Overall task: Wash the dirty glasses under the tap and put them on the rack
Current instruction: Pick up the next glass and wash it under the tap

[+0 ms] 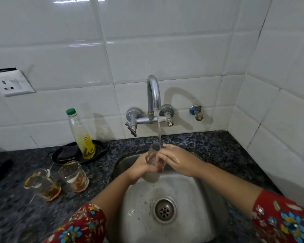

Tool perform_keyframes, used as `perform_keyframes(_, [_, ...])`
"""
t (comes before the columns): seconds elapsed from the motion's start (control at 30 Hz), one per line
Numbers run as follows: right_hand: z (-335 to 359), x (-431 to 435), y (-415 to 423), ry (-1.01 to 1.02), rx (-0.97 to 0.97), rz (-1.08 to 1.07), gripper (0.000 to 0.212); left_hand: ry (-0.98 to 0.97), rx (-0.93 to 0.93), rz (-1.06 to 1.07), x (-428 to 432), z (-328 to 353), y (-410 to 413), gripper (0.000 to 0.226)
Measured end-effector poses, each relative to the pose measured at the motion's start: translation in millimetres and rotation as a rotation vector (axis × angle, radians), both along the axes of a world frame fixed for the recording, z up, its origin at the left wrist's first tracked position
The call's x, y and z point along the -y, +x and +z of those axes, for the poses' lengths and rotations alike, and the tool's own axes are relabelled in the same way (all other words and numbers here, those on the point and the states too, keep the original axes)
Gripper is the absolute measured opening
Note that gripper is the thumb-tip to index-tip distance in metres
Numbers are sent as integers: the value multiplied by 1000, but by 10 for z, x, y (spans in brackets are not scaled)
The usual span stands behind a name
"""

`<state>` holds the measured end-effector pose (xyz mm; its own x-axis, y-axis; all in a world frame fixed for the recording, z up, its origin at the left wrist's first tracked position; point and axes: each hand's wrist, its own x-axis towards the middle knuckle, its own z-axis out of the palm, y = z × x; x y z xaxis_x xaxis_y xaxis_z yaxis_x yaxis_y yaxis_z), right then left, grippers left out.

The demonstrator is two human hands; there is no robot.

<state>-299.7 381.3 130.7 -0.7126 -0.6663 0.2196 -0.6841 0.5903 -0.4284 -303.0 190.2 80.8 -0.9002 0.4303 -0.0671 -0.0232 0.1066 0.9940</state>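
Note:
Both hands hold one clear glass (153, 153) upright over the steel sink (191, 193), under the stream from the chrome tap (154, 95). Water runs into its mouth. My left hand (140, 168) wraps the lower part of the glass from the left. My right hand (175, 159) closes on it from the right, fingers across its side and rim. Two dirty glasses with brownish dregs stand on the dark granite counter to the left: one nearer the sink (74, 176), one farther left (42, 185). No rack is in view.
A bottle of yellow liquid with a green cap (82, 135) stands in a black dish (100, 148) with a dark sponge behind the dirty glasses. A wall socket (11, 84) sits at the left. A small blue-handled valve (197, 112) juts from the tiles right of the tap.

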Motion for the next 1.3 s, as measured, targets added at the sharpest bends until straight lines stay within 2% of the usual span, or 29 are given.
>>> perform_keyframes(0.1, [-78, -32, 4, -55, -38, -64, 26, 5, 64, -56, -79, 27, 34, 44])
perform_keyframes(0.17, [-120, -16, -21, -141, -26, -176, 33, -74, 35, 45, -190, 44, 52, 34])
perform_keyframes(0.2, [-128, 40, -27, -158, -37, -244, 37, -150, -3, 134, -256, 64, 58, 35])
perform_keyframes(0.3, [-110, 257, -48, -60, -64, -419, 37, -398, -123, 371, -329, 101, 56, 59])
perform_keyframes(0.37, [-77, 277, -36, -121, -45, -344, 35, -336, -120, 292, -251, 108, 4, 46])
perform_keyframes(0.43, [-28, 180, -5, -220, 33, -150, 32, -174, -39, 85, -128, 164, -13, 28])
perform_keyframes(0.5, [3, 55, 17, -166, 33, -30, 33, -22, 29, -74, -28, 221, 5, 27])
perform_keyframes(0.6, [-62, 59, 69, -156, -45, -146, 41, -6, 88, -65, -69, 205, 67, 25])
perform_keyframes(0.67, [-44, 209, 67, -112, 16, -291, 40, -205, 30, 151, -202, 164, 109, 27])
perform_keyframes(0.73, [-3, 376, 23, 22, 129, -435, 39, -583, -80, 358, -294, 142, 150, 41])
perform_keyframes(0.77, [15, 419, 8, 20, 162, -469, 38, -697, -145, 406, -309, 135, 159, 45])
perform_keyframes(0.8, [17, 434, 3, -23, 162, -467, 37, -665, -178, 383, -290, 121, 133, 45])
perform_keyframes(0.83, [8, 429, 9, -91, 124, -425, 36, -495, -171, 300, -239, 126, 90, 39])
perform_keyframes(0.9, [-27, 362, 46, -252, 69, -276, 33, -110, -63, 52, -102, 200, 39, 24])
perform_keyframes(0.97, [-92, 271, 77, -351, 58, -175, 34, 56, 79, -83, 20, 242, 0, 23])
perform_keyframes(1.03, [-122, 237, 91, -343, 72, -180, 34, -16, 56, -66, 1, 261, 10, 28])
perform_keyframes(1.17, [-124, 350, -32, -217, 118, -342, 38, -597, -246, 345, -214, 220, 124, 48])
perform_keyframes(1.2, [-124, 354, -39, -246, 119, -359, 37, -635, -287, 358, -219, 213, 107, 51])
perform_keyframes(1.23, [-124, 348, -28, -307, 119, -345, 35, -561, -271, 286, -188, 226, 61, 50])
perform_keyframes(1.3, [-142, 295, 21, -443, 148, -279, 37, -290, -127, 22, -68, 317, -22, 41])
